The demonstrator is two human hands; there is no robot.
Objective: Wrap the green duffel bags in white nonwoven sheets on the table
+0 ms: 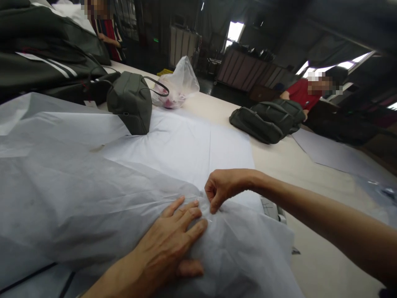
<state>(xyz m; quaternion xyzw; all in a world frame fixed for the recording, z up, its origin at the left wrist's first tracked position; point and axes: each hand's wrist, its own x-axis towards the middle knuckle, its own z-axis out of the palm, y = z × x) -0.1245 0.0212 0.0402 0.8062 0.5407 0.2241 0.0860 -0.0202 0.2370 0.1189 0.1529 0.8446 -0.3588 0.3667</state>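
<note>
Head view showed a thin, translucent greyish-white sheet (89, 198) spread over the cream bench (273, 167), on the near side of a boxy dark-green handbag (133, 97). Nearer the wearer than that handbag, the left hand (172, 244) lay flat on the sheet, grip released; the right hand (223, 185) pinched it.
</note>
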